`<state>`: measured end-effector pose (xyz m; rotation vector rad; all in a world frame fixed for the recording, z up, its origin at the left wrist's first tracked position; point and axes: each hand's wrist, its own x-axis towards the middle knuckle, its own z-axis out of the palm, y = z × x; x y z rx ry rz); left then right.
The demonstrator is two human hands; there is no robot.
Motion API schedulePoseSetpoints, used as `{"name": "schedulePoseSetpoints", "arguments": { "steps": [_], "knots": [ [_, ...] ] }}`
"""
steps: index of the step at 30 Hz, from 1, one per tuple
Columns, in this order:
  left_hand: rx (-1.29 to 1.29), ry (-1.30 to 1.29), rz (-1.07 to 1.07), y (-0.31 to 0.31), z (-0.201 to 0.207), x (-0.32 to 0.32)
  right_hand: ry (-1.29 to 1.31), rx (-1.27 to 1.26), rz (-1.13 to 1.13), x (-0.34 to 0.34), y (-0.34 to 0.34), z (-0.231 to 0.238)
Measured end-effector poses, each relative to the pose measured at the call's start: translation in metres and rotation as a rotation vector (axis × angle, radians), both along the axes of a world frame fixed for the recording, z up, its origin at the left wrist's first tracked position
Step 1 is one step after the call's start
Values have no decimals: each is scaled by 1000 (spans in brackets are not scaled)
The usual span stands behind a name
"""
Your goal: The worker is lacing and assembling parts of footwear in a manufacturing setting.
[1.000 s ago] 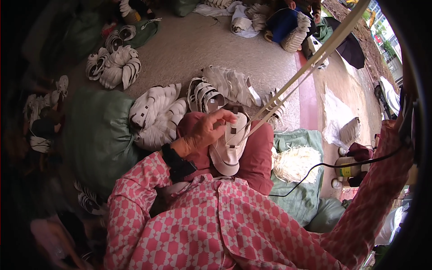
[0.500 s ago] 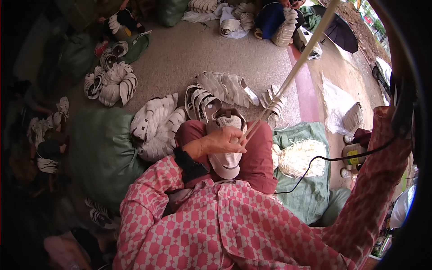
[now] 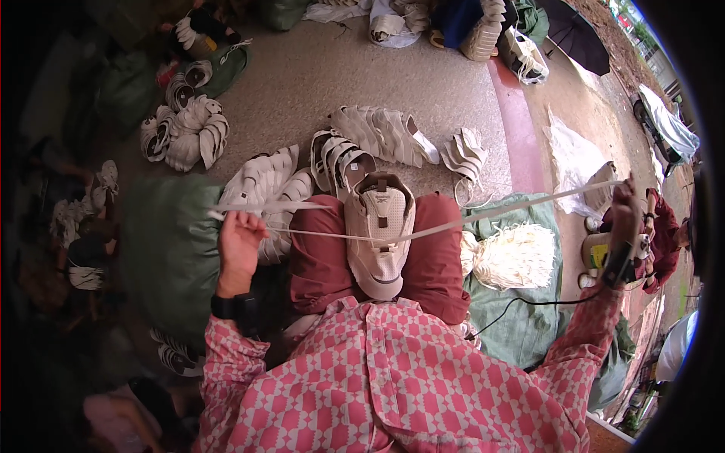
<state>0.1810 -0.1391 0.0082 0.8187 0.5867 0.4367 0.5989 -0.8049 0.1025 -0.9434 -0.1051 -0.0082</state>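
Seated with knees drawn together, a worker in a pink-and-cream patterned shirt [image 3: 325,370] holds a long, flat, cream-coloured lace [image 3: 438,229] wide across an off-white, perforated shoe upper [image 3: 377,268], which rests between the knees of dark red trousers [image 3: 321,260], toe toward the body.

The left hand [image 3: 240,245], over the upper half a second earlier, is now well out to the left, its bent fingers pinching the lace near a green woven sack [image 3: 166,257]. The right hand [image 3: 625,211] stands far out to the right, the lace meeting its raised fingertips in what appears to be a pinch, though the fingers are blurred.

The steep line of lace that rose to the upper right is gone; strands now leave the upper on both sides. That suggests the lace is threaded through and being drawn out, but the holes are too small to check.

A bundle of cream laces [image 3: 517,257] lies to the right, on green sacking [image 3: 513,332]; pale shoe uppers [image 3: 377,136] line the floor ahead.
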Motion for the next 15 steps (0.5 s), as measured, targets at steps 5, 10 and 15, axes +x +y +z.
{"name": "schedulePoseSetpoints", "arguments": {
  "steps": [5, 10, 15],
  "knots": [
    [597, 760, -326, 0, 32, -31, 112, -371, -4, -74, 109, -110],
    [1440, 387, -687, -69, 59, 23, 111, -522, 501, -174, 267, -125],
    [1641, -222, -725, -134, 35, 103, -435, -1017, 703, -235, 313, -120]
  ]
}}
